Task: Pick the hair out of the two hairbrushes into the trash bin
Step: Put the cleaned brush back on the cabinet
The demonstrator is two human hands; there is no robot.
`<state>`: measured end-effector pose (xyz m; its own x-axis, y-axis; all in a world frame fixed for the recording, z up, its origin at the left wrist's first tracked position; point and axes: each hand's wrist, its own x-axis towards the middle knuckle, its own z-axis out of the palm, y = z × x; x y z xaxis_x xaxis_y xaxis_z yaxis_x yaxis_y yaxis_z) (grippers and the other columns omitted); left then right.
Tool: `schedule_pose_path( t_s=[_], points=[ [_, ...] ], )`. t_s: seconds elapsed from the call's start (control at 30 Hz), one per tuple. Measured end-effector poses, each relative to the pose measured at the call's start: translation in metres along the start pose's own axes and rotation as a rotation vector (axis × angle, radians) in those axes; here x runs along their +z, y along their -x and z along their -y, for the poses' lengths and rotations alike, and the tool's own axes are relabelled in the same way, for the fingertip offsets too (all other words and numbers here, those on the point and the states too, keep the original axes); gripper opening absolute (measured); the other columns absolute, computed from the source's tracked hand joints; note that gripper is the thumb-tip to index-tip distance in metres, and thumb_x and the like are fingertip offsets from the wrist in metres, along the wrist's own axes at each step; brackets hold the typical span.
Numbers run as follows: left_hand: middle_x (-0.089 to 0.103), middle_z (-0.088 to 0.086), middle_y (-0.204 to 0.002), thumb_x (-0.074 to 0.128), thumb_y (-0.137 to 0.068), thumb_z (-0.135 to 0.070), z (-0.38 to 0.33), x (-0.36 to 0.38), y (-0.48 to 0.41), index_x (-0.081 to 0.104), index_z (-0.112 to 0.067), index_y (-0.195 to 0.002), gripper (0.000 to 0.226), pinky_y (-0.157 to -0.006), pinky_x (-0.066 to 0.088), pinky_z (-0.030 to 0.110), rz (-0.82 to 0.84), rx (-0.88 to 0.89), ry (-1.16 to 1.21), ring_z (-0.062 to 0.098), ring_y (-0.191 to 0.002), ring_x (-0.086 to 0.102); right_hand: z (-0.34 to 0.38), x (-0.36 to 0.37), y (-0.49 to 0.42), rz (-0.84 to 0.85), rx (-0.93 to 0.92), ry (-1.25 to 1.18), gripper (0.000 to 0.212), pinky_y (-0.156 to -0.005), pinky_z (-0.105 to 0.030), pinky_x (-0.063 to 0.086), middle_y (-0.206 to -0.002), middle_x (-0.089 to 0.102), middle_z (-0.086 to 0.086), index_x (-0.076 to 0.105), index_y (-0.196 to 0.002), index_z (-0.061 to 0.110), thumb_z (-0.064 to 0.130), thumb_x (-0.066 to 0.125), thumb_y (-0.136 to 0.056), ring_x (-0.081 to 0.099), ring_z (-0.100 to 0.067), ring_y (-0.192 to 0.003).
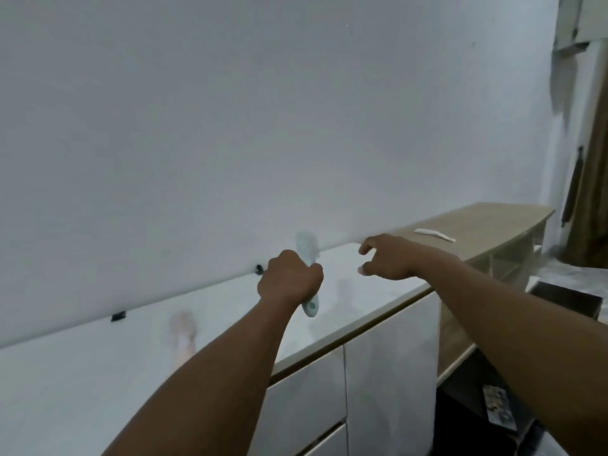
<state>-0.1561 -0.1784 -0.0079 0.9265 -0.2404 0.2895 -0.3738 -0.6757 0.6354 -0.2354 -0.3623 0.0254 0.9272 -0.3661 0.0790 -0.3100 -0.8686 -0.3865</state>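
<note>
My left hand (289, 279) is shut on the handle of a pale blue-green hairbrush (308, 250), held upright above the white countertop (98, 373); its bristled head sticks up above my fist and the handle end shows below. My right hand (390, 256) hovers just to the right of it, fingers apart and curled, holding nothing. A pink hairbrush (184, 334) lies blurred on the countertop, left of my left forearm. No trash bin is clearly visible.
A white wall rises directly behind the counter. White cabinet doors (391, 366) sit below the countertop. To the right stands a lower wooden table (487, 225) with a white comb-like object (434, 234). A dark box opening (569, 299) sits on the floor at right.
</note>
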Motion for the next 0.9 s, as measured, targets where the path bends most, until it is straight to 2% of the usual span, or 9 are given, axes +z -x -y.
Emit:
schedule_pose_path(
  t_s=[0.1,0.27,0.37,0.43,0.5,0.6,0.7,0.8,0.9],
  points=[
    [0.060,0.001,-0.086,0.058,-0.080,-0.030,0.041,-0.007,-0.009,0.052,-0.017,-0.087,0.016,-0.063,0.043,0.029,0.011,-0.125,0.022,0.019,-0.075,0.059,0.026,0.029,-0.019,0.063,-0.045,-0.028,0.055,-0.097,-0.034,0.042,-0.145,0.053,-0.002,0.050,-0.142,0.026,0.042,0.066,-0.092,0.054,-0.025,-0.128],
    [0.056,0.002,-0.077,0.058,-0.082,-0.022,0.100,-0.006,-0.016,0.047,-0.014,-0.077,0.015,-0.054,0.041,0.025,0.003,-0.272,0.019,0.014,-0.062,0.052,0.062,0.078,-0.048,0.162,-0.115,-0.031,0.055,-0.095,-0.033,0.042,-0.144,0.053,-0.002,0.049,-0.142,0.027,0.041,0.065,-0.092,0.055,-0.023,-0.125],
    [0.056,0.003,-0.075,0.059,-0.082,-0.020,0.123,-0.005,-0.016,0.047,-0.012,-0.074,0.016,-0.052,0.041,0.025,-0.046,-0.319,0.013,0.015,-0.059,0.052,0.080,0.099,-0.065,0.195,-0.150,-0.031,0.054,-0.101,-0.035,0.043,-0.145,0.051,-0.002,0.049,-0.142,0.026,0.040,0.065,-0.093,0.053,-0.024,-0.128],
    [0.056,0.003,-0.075,0.060,-0.084,-0.022,0.136,-0.006,-0.016,0.047,-0.013,-0.072,0.019,-0.054,0.041,0.026,-0.088,-0.346,-0.001,0.018,-0.063,0.054,0.093,0.113,-0.076,0.212,-0.177,-0.034,0.053,-0.104,-0.036,0.043,-0.147,0.049,-0.001,0.050,-0.142,0.026,0.040,0.065,-0.093,0.052,-0.023,-0.130],
    [0.062,0.006,-0.085,0.061,-0.085,-0.025,0.147,-0.008,-0.018,0.053,-0.011,-0.077,0.018,-0.061,0.043,0.027,-0.110,-0.370,-0.019,0.024,-0.074,0.061,0.107,0.128,-0.086,0.232,-0.207,-0.046,0.052,-0.105,-0.036,0.042,-0.149,0.048,0.000,0.051,-0.141,0.026,0.040,0.065,-0.092,0.051,-0.022,-0.130],
    [0.060,0.005,-0.096,0.061,-0.089,-0.030,0.158,-0.006,-0.022,0.055,-0.011,-0.095,0.020,-0.069,0.044,0.029,-0.101,-0.397,-0.053,0.029,-0.090,0.064,0.125,0.149,-0.098,0.263,-0.258,-0.062,0.050,-0.099,-0.033,0.043,-0.146,0.050,-0.001,0.051,-0.140,0.027,0.039,0.064,-0.093,0.055,-0.019,-0.119],
    [0.049,-0.001,-0.086,0.060,-0.092,-0.032,0.163,-0.002,-0.023,0.048,-0.017,-0.093,0.019,-0.069,0.040,0.029,-0.095,-0.375,-0.154,0.022,-0.080,0.052,0.134,0.167,-0.109,0.280,-0.297,-0.064,0.048,-0.091,-0.029,0.042,-0.141,0.054,-0.001,0.052,-0.139,0.025,0.036,0.062,-0.093,0.054,-0.015,-0.104],
    [0.040,-0.004,-0.077,0.059,-0.092,-0.035,0.158,-0.001,-0.024,0.044,-0.019,-0.089,0.022,-0.068,0.037,0.028,-0.096,-0.324,-0.271,0.020,-0.078,0.046,0.136,0.181,-0.117,0.281,-0.311,-0.060,0.045,-0.092,-0.028,0.042,-0.137,0.058,-0.002,0.055,-0.136,0.024,0.034,0.063,-0.093,0.057,-0.019,-0.112],
    [0.057,0.002,-0.093,0.061,-0.090,-0.035,0.157,-0.001,-0.029,0.046,-0.019,-0.090,0.021,-0.068,0.038,0.029,-0.069,-0.314,-0.268,0.023,-0.083,0.055,0.138,0.187,-0.121,0.280,-0.327,-0.048,0.042,-0.096,-0.028,0.042,-0.136,0.058,-0.002,0.057,-0.134,0.023,0.033,0.062,-0.093,0.056,-0.020,-0.120]
  ],
)
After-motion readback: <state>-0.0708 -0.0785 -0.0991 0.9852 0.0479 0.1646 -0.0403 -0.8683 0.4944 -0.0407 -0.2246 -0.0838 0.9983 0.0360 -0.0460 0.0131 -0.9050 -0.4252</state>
